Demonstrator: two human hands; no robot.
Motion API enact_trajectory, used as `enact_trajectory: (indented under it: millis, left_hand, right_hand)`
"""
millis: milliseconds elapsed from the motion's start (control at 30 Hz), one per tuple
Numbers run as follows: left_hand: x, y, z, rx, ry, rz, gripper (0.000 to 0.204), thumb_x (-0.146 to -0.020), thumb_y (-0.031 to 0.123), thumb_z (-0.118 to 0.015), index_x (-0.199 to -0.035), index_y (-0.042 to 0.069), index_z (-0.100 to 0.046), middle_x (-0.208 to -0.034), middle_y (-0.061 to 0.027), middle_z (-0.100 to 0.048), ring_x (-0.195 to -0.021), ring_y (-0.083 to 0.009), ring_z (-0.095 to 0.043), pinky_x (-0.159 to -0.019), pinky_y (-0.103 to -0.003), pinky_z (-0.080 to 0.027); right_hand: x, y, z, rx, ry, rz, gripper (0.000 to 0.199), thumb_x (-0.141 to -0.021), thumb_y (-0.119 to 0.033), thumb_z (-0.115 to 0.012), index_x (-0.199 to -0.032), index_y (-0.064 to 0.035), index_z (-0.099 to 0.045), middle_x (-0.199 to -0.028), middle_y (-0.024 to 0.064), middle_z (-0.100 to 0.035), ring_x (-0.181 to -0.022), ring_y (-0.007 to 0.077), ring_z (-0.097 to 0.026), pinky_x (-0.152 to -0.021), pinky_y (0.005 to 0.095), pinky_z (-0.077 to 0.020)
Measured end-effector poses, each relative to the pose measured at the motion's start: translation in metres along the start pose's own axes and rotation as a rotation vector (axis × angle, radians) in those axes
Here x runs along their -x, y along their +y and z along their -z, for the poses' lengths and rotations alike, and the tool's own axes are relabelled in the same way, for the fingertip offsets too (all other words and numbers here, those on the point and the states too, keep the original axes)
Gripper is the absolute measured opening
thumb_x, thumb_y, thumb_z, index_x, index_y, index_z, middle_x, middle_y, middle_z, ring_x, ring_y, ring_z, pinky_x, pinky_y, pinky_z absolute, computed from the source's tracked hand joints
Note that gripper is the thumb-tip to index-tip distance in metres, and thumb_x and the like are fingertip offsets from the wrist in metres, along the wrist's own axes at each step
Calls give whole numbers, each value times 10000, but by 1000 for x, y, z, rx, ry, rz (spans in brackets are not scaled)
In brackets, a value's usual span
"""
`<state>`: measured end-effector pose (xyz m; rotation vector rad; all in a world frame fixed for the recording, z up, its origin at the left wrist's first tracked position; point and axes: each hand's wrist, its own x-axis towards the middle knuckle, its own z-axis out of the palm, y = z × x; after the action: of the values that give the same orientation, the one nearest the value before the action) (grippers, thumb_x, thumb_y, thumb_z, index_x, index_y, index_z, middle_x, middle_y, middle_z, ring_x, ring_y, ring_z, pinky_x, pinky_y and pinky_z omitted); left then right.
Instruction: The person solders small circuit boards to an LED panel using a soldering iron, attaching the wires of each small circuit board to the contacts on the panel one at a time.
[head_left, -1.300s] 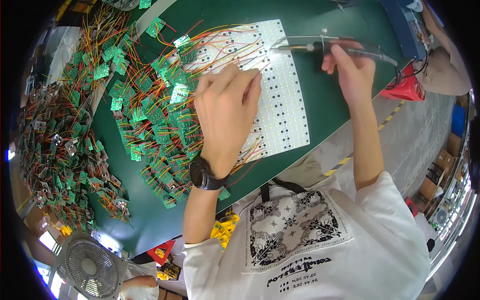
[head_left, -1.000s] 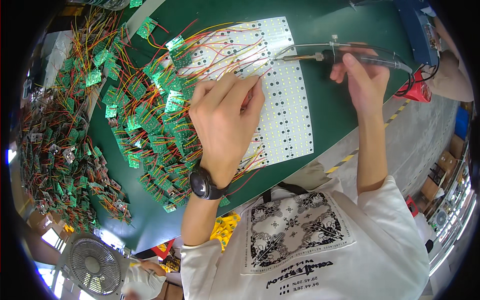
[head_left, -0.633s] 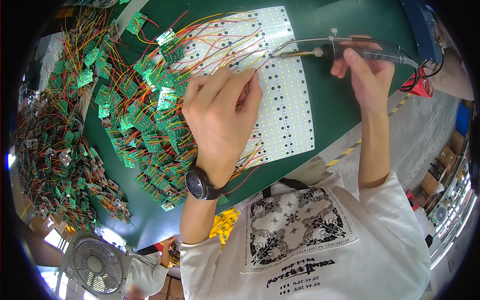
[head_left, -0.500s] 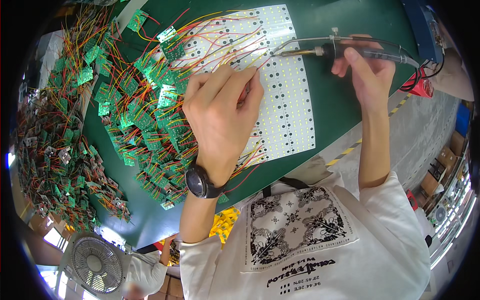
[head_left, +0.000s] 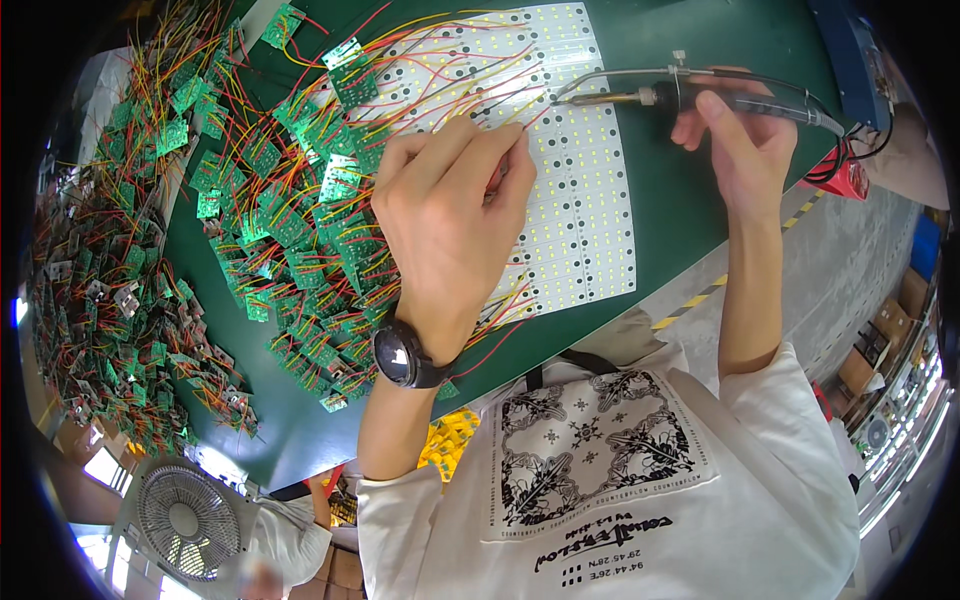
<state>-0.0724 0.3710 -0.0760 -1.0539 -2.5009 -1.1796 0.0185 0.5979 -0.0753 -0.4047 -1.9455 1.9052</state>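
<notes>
Over white dotted panel, left hand pinching wire, right hand gripping slender soldering iron

My left hand lies palm down, forearm coming up from the near edge, a dark watch on the wrist. Its fingers are drawn together and point far and to the right, tips pinched close. My right hand is raised further to the right, arm almost straight out from the shoulder, fingers curled shut around a slim handle, thumb on top.
</notes>
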Motion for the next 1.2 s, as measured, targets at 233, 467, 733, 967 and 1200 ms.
enact_trajectory:
  millis: [233,467,733,967,1200]
  left_hand:
    - [0,0,0,-3,12,-14,90,-686,21,-713,-751,62,-666,-556,-4,-494,-515,-152,-446,-537,-283,-366]
    - [-3,1,1,-6,10,-28,74,-691,40,-708,-745,61,-661,-565,-15,-510,-518,-169,-463,-546,-298,-373]
    - [-1,13,21,-36,-83,3,197,-710,133,-686,-889,66,-638,-806,-63,-597,-705,-249,-557,-692,-357,-429]
    - [35,45,121,-174,245,51,321,-725,129,-685,-1019,50,-584,-991,-107,-568,-898,-297,-560,-761,-373,-459]
    - [171,-40,221,-698,719,775,155,-767,196,-678,-793,69,-594,-663,-56,-590,-571,-197,-586,-536,-321,-461]
  right_hand:
    - [-1,1,2,-63,13,32,242,-826,-58,-634,-1002,96,-575,-731,155,-630,-584,199,-618,-511,268,-462]
    - [-5,-1,4,-90,11,31,226,-827,-43,-626,-1004,89,-577,-738,147,-630,-583,197,-607,-526,268,-452]
    - [-2,0,1,-192,203,1,201,-838,-29,-619,-997,86,-576,-770,148,-630,-600,189,-597,-535,265,-454]
    - [6,5,3,-247,175,66,169,-873,-52,-590,-988,70,-563,-759,123,-613,-622,149,-566,-570,252,-446]
    - [17,-2,7,-370,198,26,202,-885,-100,-588,-1005,62,-576,-776,120,-620,-624,145,-567,-570,234,-442]
